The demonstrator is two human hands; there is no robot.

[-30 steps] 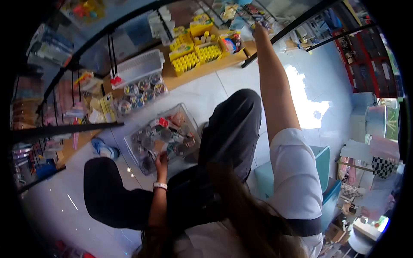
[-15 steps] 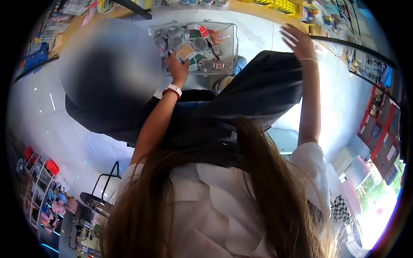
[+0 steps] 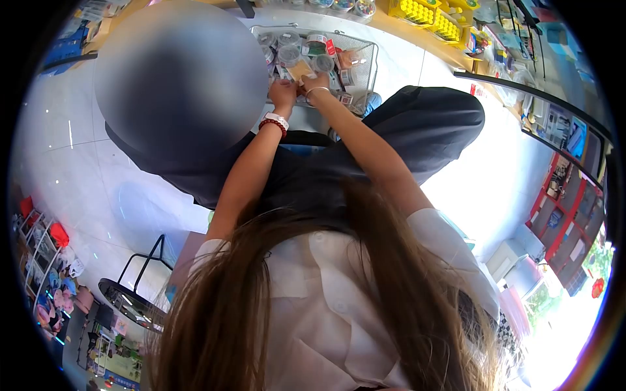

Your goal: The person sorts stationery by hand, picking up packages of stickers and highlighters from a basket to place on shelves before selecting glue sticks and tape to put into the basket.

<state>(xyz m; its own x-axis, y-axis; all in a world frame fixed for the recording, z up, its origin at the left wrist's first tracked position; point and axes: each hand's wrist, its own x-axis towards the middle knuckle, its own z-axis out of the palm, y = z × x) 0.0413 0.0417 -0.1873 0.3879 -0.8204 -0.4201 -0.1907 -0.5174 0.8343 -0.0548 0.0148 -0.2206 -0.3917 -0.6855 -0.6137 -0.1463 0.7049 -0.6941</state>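
A clear plastic bin (image 3: 368, 49) stands on the white floor in front of my knees. It holds several small round tubs and red-labelled packs. Both my hands reach into its near side, close together. My left hand (image 3: 284, 92), with a white watch and a red bead bracelet on its wrist, rests among the tubs just below a tan flat pack (image 3: 300, 69). My right hand (image 3: 318, 83), wearing a thin bracelet, is beside it, touching the same spot. The fingers are hidden among the items, so what either hand holds is unclear. My long hair hangs low in view.
Yellow boxes of small items (image 3: 417, 10) line a low wooden shelf at the top. A black metal stand (image 3: 134, 296) is at lower left, near a rack of colourful goods (image 3: 45, 260). Red shelving (image 3: 561, 195) is at right. A blurred patch covers the upper left.
My right arm has come down from the high shelf and its hand has joined the left hand in the bin. My head has tipped further down and forward.
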